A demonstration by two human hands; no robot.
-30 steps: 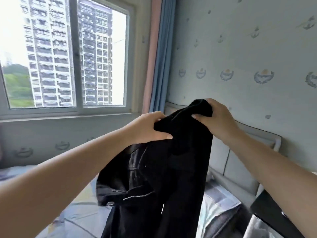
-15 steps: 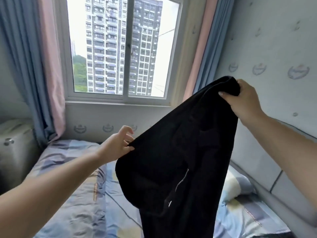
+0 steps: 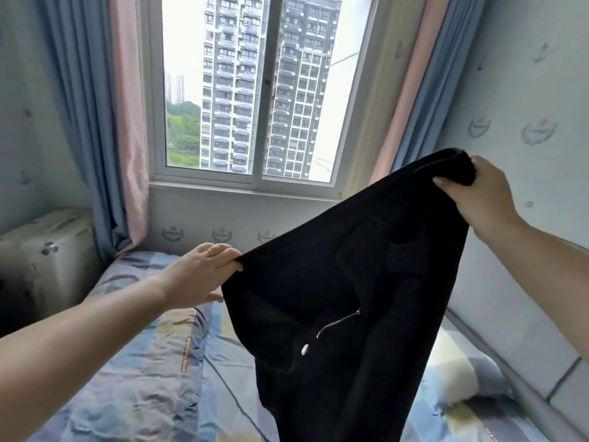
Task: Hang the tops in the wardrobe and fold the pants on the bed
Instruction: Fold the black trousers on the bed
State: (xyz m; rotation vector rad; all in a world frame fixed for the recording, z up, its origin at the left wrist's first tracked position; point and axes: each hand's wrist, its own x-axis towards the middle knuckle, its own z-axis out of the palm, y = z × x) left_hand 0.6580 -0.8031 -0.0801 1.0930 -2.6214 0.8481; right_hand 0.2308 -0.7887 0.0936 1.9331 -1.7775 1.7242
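A pair of black pants [image 3: 344, 288] with a silver zip and button hangs in the air above the bed [image 3: 153, 378], its waistband stretched between my hands. My left hand [image 3: 200, 275] pinches the lower left end of the waistband, low over the bed. My right hand [image 3: 478, 196] grips the other end, raised higher near the right wall. The legs drop out of view at the bottom edge.
The bed has a blue, grey and yellow patterned sheet and a pillow [image 3: 459, 371] at the right by the padded headboard [image 3: 510, 339]. A window [image 3: 255, 90] with blue and pink curtains lies ahead. A pale suitcase [image 3: 47, 250] stands at the left.
My view has swung left toward the window. My hands have drawn apart, spreading the waistband; the left hand has taken hold of the pants' left end.
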